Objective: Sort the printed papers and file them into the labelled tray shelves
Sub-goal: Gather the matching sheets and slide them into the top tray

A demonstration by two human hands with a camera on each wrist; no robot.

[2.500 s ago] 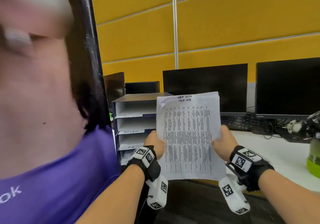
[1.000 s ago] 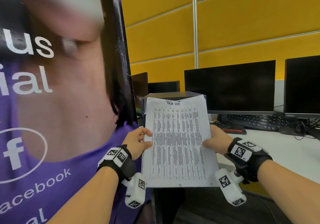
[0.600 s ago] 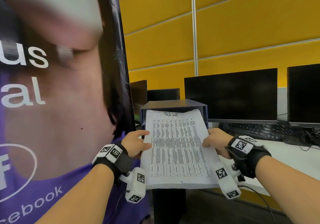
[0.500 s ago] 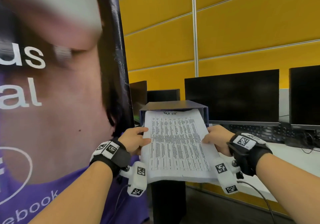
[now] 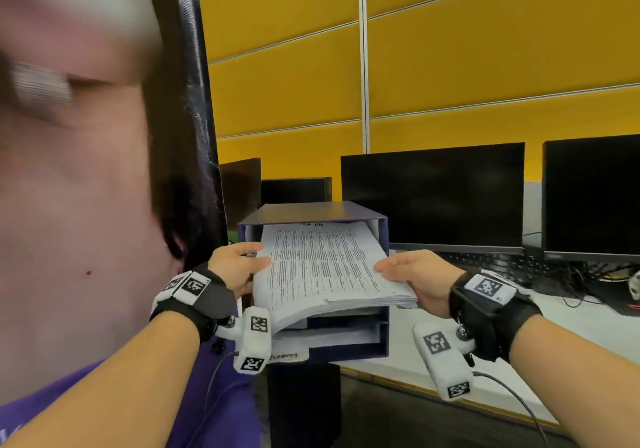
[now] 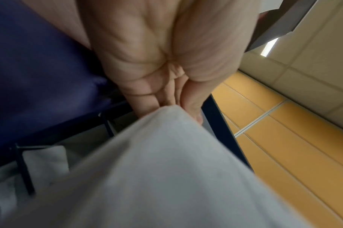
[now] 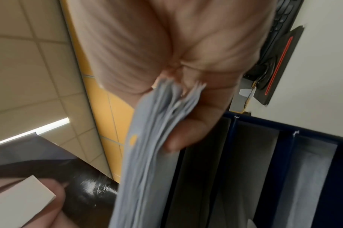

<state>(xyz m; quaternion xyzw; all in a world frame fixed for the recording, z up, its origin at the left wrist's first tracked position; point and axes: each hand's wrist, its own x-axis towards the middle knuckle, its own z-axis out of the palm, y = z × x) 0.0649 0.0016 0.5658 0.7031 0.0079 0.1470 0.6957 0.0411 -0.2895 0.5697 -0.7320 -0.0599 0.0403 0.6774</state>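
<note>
Now both hands, left hand (image 5: 235, 267) and right hand (image 5: 415, 276), pinch the paper stack (image 5: 322, 267) by its side edges, its far end inside the top shelf of the blue tray unit (image 5: 346, 347).

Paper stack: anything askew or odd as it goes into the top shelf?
The paper stack is only partly in the tray unit's top shelf. Its near-left corner droops below the left hand, and the sheet edges by the right hand are fanned, not squared.
</note>
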